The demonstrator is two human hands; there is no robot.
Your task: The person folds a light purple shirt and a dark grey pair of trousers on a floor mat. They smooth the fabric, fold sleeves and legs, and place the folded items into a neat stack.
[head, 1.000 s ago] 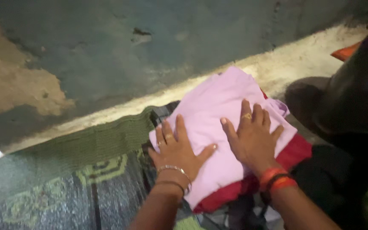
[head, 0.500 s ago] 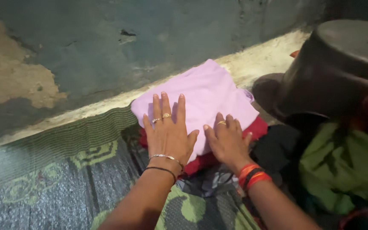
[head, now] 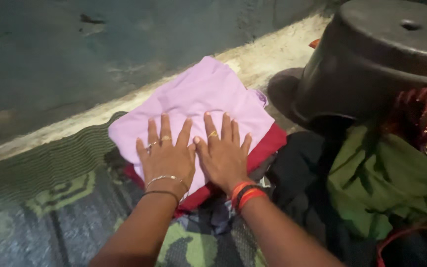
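Note:
A folded pale pink cloth (head: 198,94) lies on top of a folded red cloth (head: 268,143), against the base of a wall. My left hand (head: 166,158) lies flat on the near part of the pink cloth, fingers spread, with rings and thin bangles at the wrist. My right hand (head: 223,153) presses flat beside it, thumbs nearly touching, with orange and black bands at the wrist. Neither hand grips anything.
An upturned dark plastic tub (head: 371,59) stands at the right. Green cloth (head: 376,183) and black cloth (head: 297,173) are heaped beside the stack. A green and grey patterned mat (head: 50,198) covers the floor at left. A worn teal wall (head: 100,54) rises behind.
Both hands slid together toward the near edge of the pink cloth and now sit side by side. The view shifted right, bringing more of the dark tub and green cloth in.

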